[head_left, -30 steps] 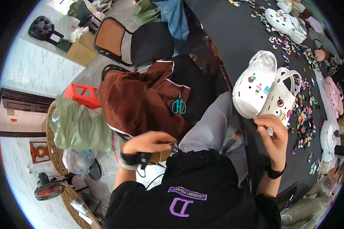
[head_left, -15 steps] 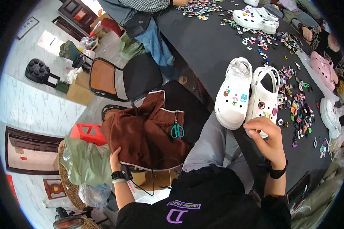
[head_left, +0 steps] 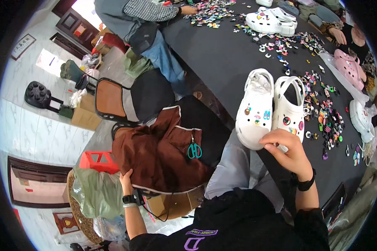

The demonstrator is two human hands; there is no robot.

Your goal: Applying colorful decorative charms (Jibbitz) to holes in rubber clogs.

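Two white clogs stand side by side at the near table edge, toes toward me. The left clog [head_left: 254, 113] carries small colourful charms and has crumpled white stuffing in its heel. On the right clog [head_left: 288, 109] sit a black-and-red round charm, a rainbow one and a pink one. My right hand [head_left: 287, 151] hovers over the toes, thumb and finger pinched by the left clog's toe; whatever is between them is too small to make out. My left hand [head_left: 127, 183] grips the edge of a brown apron [head_left: 155, 152] draped over a chair.
Loose shoe charms [head_left: 326, 113] are scattered along the black table [head_left: 209, 54]. Another white clog pair [head_left: 272, 21], a pink clog [head_left: 348, 69] and a white clog [head_left: 361, 120] lie farther off. Teal scissors [head_left: 194, 150] hang on the apron. A co-worker's hand [head_left: 188, 10] reaches into charms.
My right hand has shifted slightly left, from the right clog's toe toward the left clog's toe. My left hand stays on the brown apron. The whole view has turned a little.
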